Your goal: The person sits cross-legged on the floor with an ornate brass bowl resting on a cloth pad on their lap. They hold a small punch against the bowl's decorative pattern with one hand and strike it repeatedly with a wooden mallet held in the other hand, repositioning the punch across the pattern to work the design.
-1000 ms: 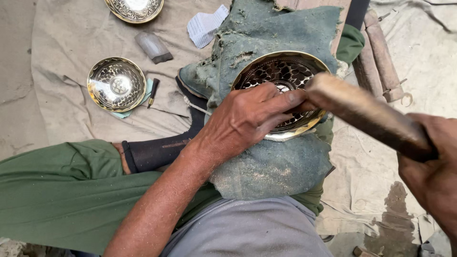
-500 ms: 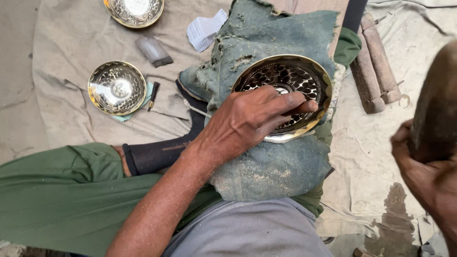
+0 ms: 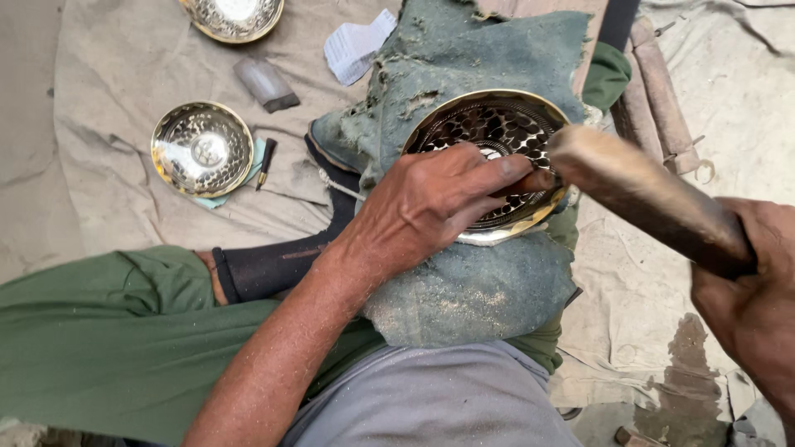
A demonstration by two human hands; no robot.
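Note:
A shiny brass bowl (image 3: 489, 124) with a hammered, dimpled inside rests on a worn grey-green cloth pad (image 3: 480, 290) over my knee. My left hand (image 3: 431, 203) lies across the bowl's near rim, its fingers pinched around a small tool that is mostly hidden under them. My right hand (image 3: 749, 306) grips a thick wooden mallet (image 3: 646, 199) by its handle at the right edge. The mallet's head is down at the bowl's right side, close to the fingertips of my left hand.
Two more brass bowls lie on the beige ground cloth: one (image 3: 203, 149) at left, one (image 3: 234, 15) at the top edge. A small grey block (image 3: 265, 83), a dark punch (image 3: 265, 161), a folded paper (image 3: 358, 43) and wooden sticks (image 3: 662, 87) lie around.
The mallet was down on the bowl, rose up and back toward the camera, and has now come down again at the bowl. My left hand has stayed on the bowl.

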